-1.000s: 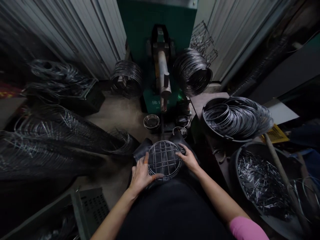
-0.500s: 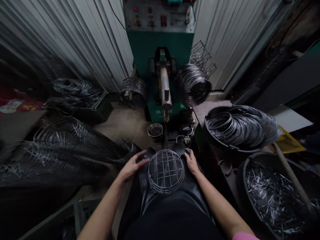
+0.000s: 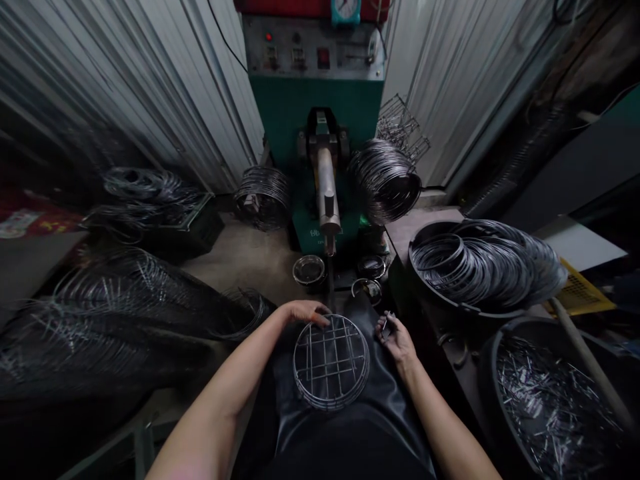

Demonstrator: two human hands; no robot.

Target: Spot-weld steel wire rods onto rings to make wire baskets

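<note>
A round wire grid (image 3: 331, 361), a ring crossed by straight wires on a small stack of rings, lies on the dark apron over my lap. My left hand (image 3: 303, 312) curls over its far left rim, fingers bent onto the wire. My right hand (image 3: 395, 337) sits just right of the grid, fingers pinched on a small shiny metal piece that I cannot name. Ahead stands a green machine (image 3: 320, 100) with a metal arm (image 3: 327, 200) pointing down toward me.
A black tub of wire rings (image 3: 480, 267) stands at right, and a tub of short wire pieces (image 3: 550, 400) sits nearer. Ring coils (image 3: 387, 177) hang beside the machine. Long stacks of wire frames (image 3: 125, 313) lie at left. Small round tins (image 3: 309, 269) rest on the floor.
The view tilted up, showing the machine's control panel. My left hand moved from beside the grid onto its far rim. My right hand drew back slightly and now pinches a small metal piece.
</note>
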